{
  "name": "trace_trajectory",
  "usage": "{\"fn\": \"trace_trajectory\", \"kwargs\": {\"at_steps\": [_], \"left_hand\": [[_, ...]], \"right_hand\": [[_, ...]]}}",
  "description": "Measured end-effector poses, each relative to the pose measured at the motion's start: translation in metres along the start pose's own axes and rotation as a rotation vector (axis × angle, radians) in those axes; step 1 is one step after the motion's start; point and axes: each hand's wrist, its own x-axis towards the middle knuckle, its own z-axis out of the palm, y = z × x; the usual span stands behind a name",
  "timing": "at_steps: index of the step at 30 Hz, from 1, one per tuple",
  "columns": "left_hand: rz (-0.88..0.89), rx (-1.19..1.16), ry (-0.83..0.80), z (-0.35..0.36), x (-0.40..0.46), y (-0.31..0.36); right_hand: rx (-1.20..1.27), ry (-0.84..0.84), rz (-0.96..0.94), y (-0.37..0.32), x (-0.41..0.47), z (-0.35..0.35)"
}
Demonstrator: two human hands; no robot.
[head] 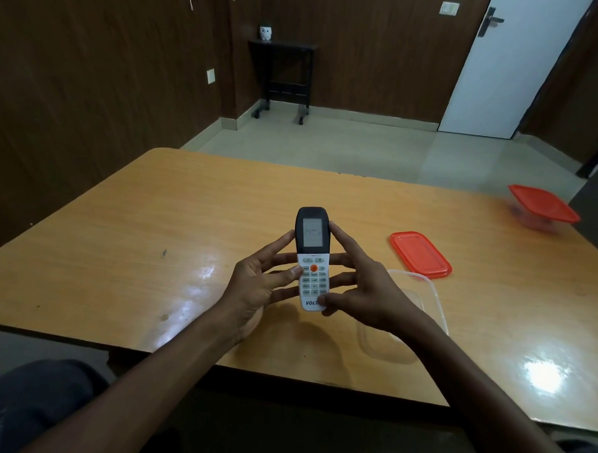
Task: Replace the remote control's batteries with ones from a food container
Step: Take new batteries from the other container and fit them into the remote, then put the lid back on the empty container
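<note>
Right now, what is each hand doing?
Left hand: holding the remote control, thumb on its buttons.
Right hand: holding the same remote's other side.

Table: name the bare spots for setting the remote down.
Free: the table's left half, and the far middle beyond the remote. Crowded: right side, with the red lid, open tub and lidded tub.

Bare forearms; dark, possibly denim trousers (26, 402) with stitching.
</note>
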Motion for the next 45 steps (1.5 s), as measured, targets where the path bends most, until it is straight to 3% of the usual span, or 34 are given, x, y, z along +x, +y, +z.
{"fn": "trace_trajectory", "kwargs": {"at_steps": [4, 10, 12, 16, 18, 22, 29, 40, 45], "left_hand": [[0.015, 0.002, 0.003, 0.003, -0.003, 0.001], [-0.041, 0.007, -0.020, 0.009, -0.002, -0.002], [0.045, 0.257, -0.022, 0.008, 0.000, -0.005], [0.374, 1.199, 0.002, 0.002, 0.006, -0.015], [0.377, 1.365, -0.038, 0.001, 0.006, -0.018], [0.281, 1.474, -0.067, -0.001, 0.009, -0.022], [0.276, 1.483, -0.045, -0.004, 0.010, -0.023], [0.317, 1.464, -0.042, -0.006, 0.011, -0.024], [0.316, 1.441, -0.035, -0.006, 0.010, -0.025]], "right_hand": [[-0.102, 0.079, -0.016, -0.005, -0.003, 0.006], [-0.201, 0.328, 0.074, -0.009, -0.003, 0.019], [-0.261, 0.387, 0.128, -0.009, -0.001, 0.018], [-0.406, 0.477, 0.201, 0.001, 0.018, 0.003], [-0.441, 0.504, 0.242, 0.008, 0.034, -0.009], [-0.516, 0.463, 0.397, 0.016, 0.068, -0.033], [-0.471, 0.355, 0.602, 0.030, 0.111, -0.059], [-0.481, 0.365, 0.609, 0.039, 0.127, -0.063], [-0.564, 0.536, 0.570, 0.042, 0.100, -0.084]]}}
